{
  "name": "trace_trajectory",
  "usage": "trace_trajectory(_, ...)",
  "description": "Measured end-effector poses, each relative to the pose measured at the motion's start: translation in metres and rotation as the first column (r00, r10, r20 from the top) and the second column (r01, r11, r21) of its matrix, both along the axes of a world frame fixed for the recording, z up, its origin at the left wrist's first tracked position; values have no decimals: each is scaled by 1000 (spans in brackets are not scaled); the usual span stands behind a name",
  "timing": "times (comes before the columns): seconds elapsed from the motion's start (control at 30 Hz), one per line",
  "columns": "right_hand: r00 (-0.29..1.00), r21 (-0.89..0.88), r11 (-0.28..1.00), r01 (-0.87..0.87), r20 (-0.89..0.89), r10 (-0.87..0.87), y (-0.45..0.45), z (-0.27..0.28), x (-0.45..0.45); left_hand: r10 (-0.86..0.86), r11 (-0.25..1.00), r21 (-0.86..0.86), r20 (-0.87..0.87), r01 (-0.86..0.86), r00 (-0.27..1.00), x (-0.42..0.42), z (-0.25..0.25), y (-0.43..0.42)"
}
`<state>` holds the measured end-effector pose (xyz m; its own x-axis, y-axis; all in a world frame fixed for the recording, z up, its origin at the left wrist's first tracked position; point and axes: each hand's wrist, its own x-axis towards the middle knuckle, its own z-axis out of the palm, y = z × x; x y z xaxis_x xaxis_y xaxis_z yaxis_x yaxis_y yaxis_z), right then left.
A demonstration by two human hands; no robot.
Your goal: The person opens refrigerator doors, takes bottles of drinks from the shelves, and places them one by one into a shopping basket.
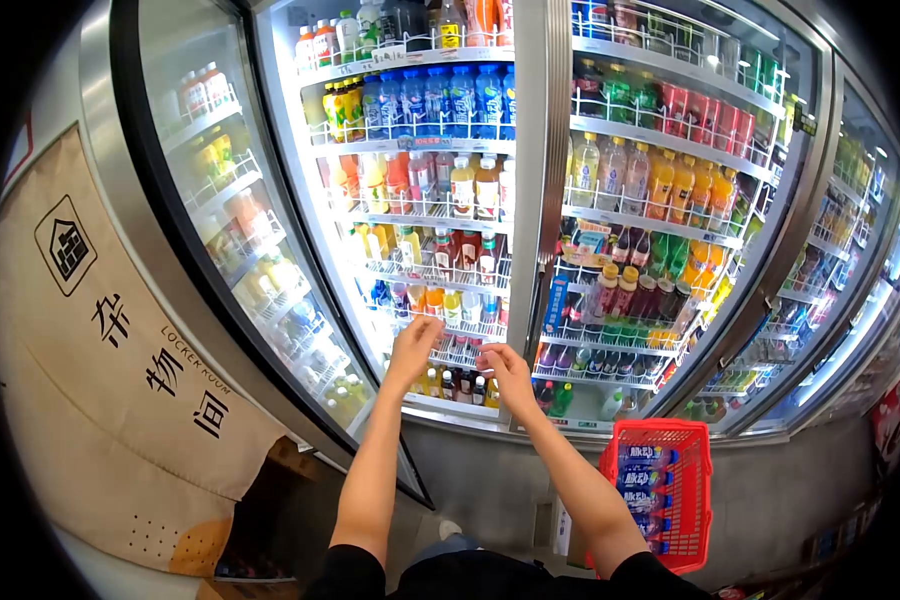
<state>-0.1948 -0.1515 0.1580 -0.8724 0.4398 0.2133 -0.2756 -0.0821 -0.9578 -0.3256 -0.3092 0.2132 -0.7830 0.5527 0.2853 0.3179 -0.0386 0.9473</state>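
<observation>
Both of my hands reach out in front of an open drinks fridge. Near the lower shelves is my left hand [416,350], its fingers loosely bent and apart, with nothing seen in them. Across a small gap, my right hand [507,374] is likewise empty, fingers loosely spread toward the left. Behind them, small bottles with an orange drink [434,301] stand on a wire shelf. Dark bottles [465,384] fill the bottom shelf below. Higher up, a row of blue bottles [437,101] sits behind a wire rail.
The open glass door [260,230] stands to the left, beside a beige curtain [100,400]. A closed fridge door [660,200] with more drinks is on the right. On the floor at lower right, a red basket [705,500] contains several blue-labelled bottles [645,492].
</observation>
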Motion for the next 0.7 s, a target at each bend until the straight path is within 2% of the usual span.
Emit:
trace_trajectory(0.13, 997, 10, 998, -68, -24, 68, -9, 11, -40, 3, 1000, 1, 103, -3, 995, -45, 17, -21)
trace_trajectory(0.23, 993, 47, 993, -112, -14, 113, -21, 23, -74, 106, 994, -18, 130, -105, 986, -62, 15, -38)
trace_trajectory(0.27, 992, 53, 991, -123, -11, 123, -25, 27, -85, 20, 1000, 20, 175, -24, 984, -69, 7, -41)
trace_trajectory(0.33, 990, 72, 988, -140, -9, 141, -32, 30, -106, -24, 999, 40, 218, 16, 976, -69, 7, -47)
trace_trajectory(0.37, 988, 73, 986, -152, -2, 153, -36, 31, -116, 19, 1000, -18, 216, -16, 976, -70, 8, -53)
trace_trajectory(0.47, 981, 54, 980, -192, -24, 193, -49, 31, -143, 79, 996, 22, 228, -86, 971, -83, 1, -77)
trace_trajectory(0.53, 979, 48, 978, -204, -10, 205, -59, 34, -156, 108, 993, 19, 187, -113, 976, -89, 4, -100)
trace_trajectory(0.7, 967, 64, 966, -251, -15, 253, -72, 33, -190, 165, 986, -12, 214, -167, 963, -119, -7, -167)
